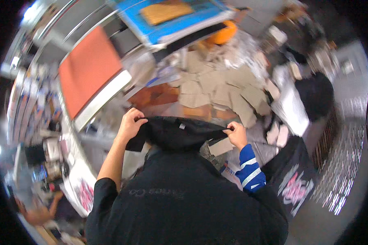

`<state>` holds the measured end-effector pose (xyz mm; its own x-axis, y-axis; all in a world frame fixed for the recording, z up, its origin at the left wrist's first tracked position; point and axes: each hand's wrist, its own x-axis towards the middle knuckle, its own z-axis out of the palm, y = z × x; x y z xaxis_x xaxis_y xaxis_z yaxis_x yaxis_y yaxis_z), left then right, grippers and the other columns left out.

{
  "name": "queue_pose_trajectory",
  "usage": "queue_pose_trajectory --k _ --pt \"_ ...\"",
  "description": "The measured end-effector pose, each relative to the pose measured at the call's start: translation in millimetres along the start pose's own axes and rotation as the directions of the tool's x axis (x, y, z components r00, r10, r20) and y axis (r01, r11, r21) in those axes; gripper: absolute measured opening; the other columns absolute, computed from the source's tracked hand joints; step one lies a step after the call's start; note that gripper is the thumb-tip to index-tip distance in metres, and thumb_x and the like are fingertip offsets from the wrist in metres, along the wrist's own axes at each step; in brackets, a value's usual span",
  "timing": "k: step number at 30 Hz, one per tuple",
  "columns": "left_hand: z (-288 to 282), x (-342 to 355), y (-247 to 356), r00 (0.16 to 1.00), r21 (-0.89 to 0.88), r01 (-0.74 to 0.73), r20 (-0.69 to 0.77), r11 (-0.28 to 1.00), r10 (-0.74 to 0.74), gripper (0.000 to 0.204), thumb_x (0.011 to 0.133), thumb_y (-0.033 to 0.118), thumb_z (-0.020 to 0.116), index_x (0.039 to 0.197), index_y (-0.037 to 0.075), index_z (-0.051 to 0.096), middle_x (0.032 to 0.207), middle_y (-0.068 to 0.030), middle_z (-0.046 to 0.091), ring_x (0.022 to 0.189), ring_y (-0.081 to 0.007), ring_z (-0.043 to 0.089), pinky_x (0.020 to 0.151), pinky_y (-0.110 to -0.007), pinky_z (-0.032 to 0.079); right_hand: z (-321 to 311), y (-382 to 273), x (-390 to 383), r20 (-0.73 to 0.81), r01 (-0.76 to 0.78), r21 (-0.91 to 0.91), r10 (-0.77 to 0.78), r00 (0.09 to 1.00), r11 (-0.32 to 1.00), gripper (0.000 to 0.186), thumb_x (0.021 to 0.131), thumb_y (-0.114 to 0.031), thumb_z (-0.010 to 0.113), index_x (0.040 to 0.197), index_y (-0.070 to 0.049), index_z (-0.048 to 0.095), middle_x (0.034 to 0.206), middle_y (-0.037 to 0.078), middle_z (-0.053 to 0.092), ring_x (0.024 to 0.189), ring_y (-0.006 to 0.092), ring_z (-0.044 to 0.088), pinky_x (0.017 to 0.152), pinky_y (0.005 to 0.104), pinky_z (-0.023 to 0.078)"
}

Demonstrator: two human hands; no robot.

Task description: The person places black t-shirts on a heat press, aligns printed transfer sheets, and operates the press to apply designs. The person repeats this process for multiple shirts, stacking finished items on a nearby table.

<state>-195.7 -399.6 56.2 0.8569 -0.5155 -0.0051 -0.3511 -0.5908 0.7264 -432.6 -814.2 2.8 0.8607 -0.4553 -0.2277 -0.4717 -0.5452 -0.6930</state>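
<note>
A black garment (163, 132) with a small pale label near its upper edge is stretched between my hands, in front of my chest. My left hand (131, 124) pinches its upper left corner, thumb against fingers. At the other end, my right hand (236, 135) grips the edge between thumb and fingertips. The cloth sags a little in the middle, and a flap hangs below my left hand. A blue sleeve with white bands (250, 169) covers my right forearm. The lower part of the garment blends into the black shirt I wear, so its full shape cannot be made out.
An orange-red flat board (90, 71) stands ahead left, near a blue-topped platform (155, 30). Cardboard pieces (216, 87) litter the floor ahead. A black cloth with pink-and-white print (294, 179) lies right; a white printed cloth (82, 185) hangs left. Another person (37, 214) is at lower left.
</note>
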Motion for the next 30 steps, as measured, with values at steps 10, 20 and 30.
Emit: queue_pose_trajectory --k 10,20,30 --pt "-134.1 -209.6 -79.9 0.798 -0.127 0.162 -0.566 0.979 -0.206 0.020 0.080 -0.012 0.067 0.095 0.000 0.071 0.091 -0.0142 0.073 0.086 -0.0280 0.072 0.085 -0.037 0.057 85.6 -188.2 48.2 0.179 0.414 -0.084 -0.395 0.901 0.906 0.020 0.081 -0.001 0.067 0.098 -0.002 0.078 0.099 0.018 0.077 0.094 0.0343 0.074 0.086 0.0400 0.058" --pt "-239.5 -203.7 -140.6 0.735 -0.348 0.196 -0.567 0.917 -0.373 0.019 0.083 -0.014 0.064 0.098 -0.003 0.070 0.099 -0.0127 0.073 0.096 -0.0249 0.069 0.087 -0.036 0.055 127.5 -301.9 114.3 0.023 0.508 -0.126 -0.510 0.860 0.852 0.014 0.082 0.003 0.073 0.094 -0.003 0.077 0.104 0.012 0.078 0.101 0.0292 0.073 0.094 0.0368 0.054" --pt "-399.1 -143.6 -101.5 0.492 -0.357 -0.168 -0.838 0.919 -0.235 0.007 0.096 0.002 0.068 0.099 0.000 0.062 0.098 -0.0047 0.061 0.091 -0.0128 0.058 0.085 -0.026 0.044 54.3 -521.0 175.2 -0.195 0.773 0.128 -0.749 0.633 0.621 0.006 0.101 0.001 0.059 0.103 -0.003 0.063 0.093 0.005 0.063 0.092 0.0140 0.059 0.087 0.0278 0.047"
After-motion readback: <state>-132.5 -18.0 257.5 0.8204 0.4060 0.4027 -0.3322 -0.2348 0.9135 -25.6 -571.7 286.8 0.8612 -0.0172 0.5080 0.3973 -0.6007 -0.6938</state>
